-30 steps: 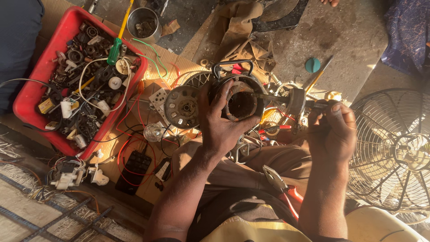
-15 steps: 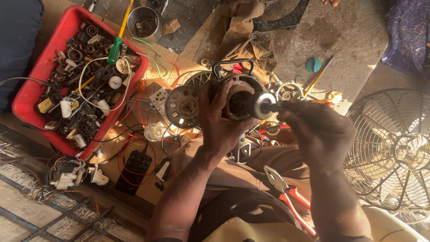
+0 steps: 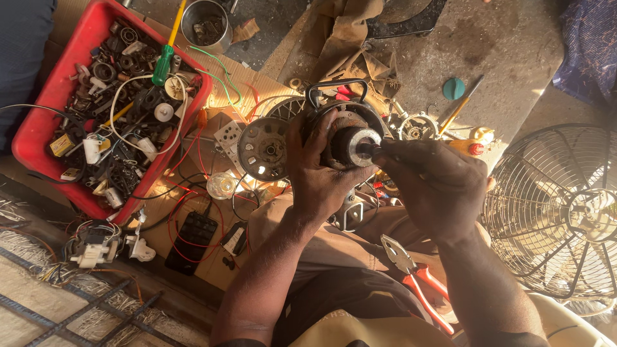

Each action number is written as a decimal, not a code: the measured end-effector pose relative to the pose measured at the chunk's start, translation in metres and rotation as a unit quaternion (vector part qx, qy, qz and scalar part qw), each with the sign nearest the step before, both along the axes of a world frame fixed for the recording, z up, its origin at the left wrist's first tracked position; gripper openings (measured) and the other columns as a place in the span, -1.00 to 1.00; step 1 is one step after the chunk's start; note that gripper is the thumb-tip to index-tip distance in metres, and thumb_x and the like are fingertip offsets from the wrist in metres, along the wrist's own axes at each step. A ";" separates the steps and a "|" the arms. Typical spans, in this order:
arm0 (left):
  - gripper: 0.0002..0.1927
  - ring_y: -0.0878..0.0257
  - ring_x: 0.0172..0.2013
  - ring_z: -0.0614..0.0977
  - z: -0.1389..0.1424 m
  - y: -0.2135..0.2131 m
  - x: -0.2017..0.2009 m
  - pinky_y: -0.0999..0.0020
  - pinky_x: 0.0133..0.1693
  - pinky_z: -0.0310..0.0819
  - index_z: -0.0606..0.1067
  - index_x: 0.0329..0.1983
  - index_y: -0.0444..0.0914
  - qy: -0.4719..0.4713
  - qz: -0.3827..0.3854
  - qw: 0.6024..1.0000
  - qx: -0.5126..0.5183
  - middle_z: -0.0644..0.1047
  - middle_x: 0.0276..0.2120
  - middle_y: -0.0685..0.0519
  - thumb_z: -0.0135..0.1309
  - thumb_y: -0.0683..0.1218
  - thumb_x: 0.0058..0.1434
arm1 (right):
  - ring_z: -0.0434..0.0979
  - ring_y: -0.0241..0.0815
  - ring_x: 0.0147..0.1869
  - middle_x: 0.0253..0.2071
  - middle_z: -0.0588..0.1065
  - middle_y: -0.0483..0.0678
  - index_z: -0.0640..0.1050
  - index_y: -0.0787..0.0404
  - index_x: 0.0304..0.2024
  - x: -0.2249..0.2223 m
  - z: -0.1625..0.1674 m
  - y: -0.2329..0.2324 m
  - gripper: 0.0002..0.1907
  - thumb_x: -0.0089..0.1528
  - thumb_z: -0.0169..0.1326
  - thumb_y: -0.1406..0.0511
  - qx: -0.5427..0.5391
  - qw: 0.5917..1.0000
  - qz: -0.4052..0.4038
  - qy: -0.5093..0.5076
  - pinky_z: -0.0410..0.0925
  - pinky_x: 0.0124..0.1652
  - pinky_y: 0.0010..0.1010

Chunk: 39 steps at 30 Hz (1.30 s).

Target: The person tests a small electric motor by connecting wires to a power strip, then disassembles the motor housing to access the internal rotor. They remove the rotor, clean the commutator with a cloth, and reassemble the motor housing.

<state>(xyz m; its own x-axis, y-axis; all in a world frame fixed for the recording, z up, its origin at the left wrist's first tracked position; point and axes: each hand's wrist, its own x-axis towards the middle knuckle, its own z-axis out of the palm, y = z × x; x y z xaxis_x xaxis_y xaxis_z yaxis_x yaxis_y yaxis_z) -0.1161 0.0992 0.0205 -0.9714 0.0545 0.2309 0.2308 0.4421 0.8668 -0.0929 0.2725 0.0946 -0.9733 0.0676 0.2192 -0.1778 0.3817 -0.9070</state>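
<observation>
Moved onto motor's rotor end, right hand pinching shaft; left hand clasping heavy, rigid casing.

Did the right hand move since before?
Yes. The right hand moved left, away from the round wire fan guard, to the round metal motor held by the left hand.

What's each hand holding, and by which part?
Left hand grips the round motor housing by its rim. Right hand holds the rotor by its shaft end.
</observation>
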 end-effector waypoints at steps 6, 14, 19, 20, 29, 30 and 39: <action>0.00 -0.06 0.33 0.40 0.005 0.001 -0.001 0.05 0.31 0.46 0.36 0.37 -0.10 -0.011 0.016 1.000 0.002 0.24 0.30 -0.13 0.54 -0.08 -0.21 | 0.70 -0.30 -0.23 -0.22 0.66 -0.09 0.67 0.18 -0.13 -0.007 0.000 -0.002 -0.81 0.21 0.37 0.38 0.114 0.993 0.023 0.017 0.51 -0.26 -0.52; -0.06 -0.04 0.36 0.41 0.000 -0.001 -0.001 0.09 0.34 0.50 0.33 0.42 -0.11 0.026 0.020 0.999 0.022 0.23 0.33 -0.13 0.48 -0.13 -0.07 | 0.73 -0.23 -0.12 -0.13 0.67 -0.05 0.67 0.17 -0.12 -0.015 -0.003 -0.005 -0.81 0.22 0.33 0.42 0.123 0.989 0.074 0.018 0.57 -0.17 -0.47; -0.11 -0.06 0.34 0.42 -0.002 0.000 -0.001 0.07 0.33 0.48 0.34 0.40 -0.11 0.040 0.036 0.999 0.002 0.24 0.32 -0.15 0.44 -0.15 -0.04 | 0.73 -0.23 -0.13 -0.14 0.67 -0.04 0.68 0.16 -0.09 -0.016 -0.005 -0.009 -0.79 0.21 0.31 0.41 0.124 0.989 0.072 -0.019 0.56 -0.16 -0.44; -0.12 -0.06 0.33 0.42 -0.002 -0.001 -0.001 0.07 0.32 0.48 0.34 0.39 -0.11 0.031 0.038 0.999 -0.002 0.23 0.32 -0.16 0.42 -0.16 -0.04 | 0.73 -0.23 -0.14 -0.15 0.67 -0.05 0.68 0.15 -0.09 -0.016 -0.005 -0.010 -0.79 0.21 0.31 0.40 0.124 0.990 0.070 -0.027 0.55 -0.17 -0.44; -0.07 -0.09 0.31 0.42 -0.001 -0.003 -0.003 -0.03 0.30 0.43 0.33 0.39 -0.13 0.080 0.027 0.996 -0.011 0.26 0.29 -0.17 0.52 -0.08 -0.06 | 0.72 -0.27 -0.16 -0.17 0.68 -0.08 0.70 0.15 -0.10 -0.017 -0.020 -0.017 -0.81 0.22 0.32 0.39 0.140 0.988 0.048 -0.035 0.55 -0.17 -0.46; -0.06 -0.10 0.31 0.42 -0.002 -0.003 -0.004 -0.03 0.30 0.43 0.32 0.38 -0.13 0.085 0.027 0.996 -0.010 0.26 0.29 -0.18 0.53 -0.06 -0.07 | 0.72 -0.27 -0.18 -0.18 0.68 -0.09 0.71 0.14 -0.11 -0.017 -0.023 -0.019 -0.81 0.22 0.34 0.39 0.145 0.988 0.036 -0.046 0.55 -0.19 -0.46; -0.07 -0.10 0.30 0.45 -0.005 -0.002 -0.003 -0.03 0.32 0.43 0.33 0.42 -0.17 0.090 0.026 0.996 0.000 0.26 0.30 -0.21 0.50 -0.04 -0.02 | 0.71 -0.22 -0.04 -0.06 0.64 0.02 0.58 0.28 0.09 -0.012 -0.023 -0.018 -0.54 0.15 0.35 0.36 0.072 0.994 0.067 -0.037 0.58 -0.10 -0.44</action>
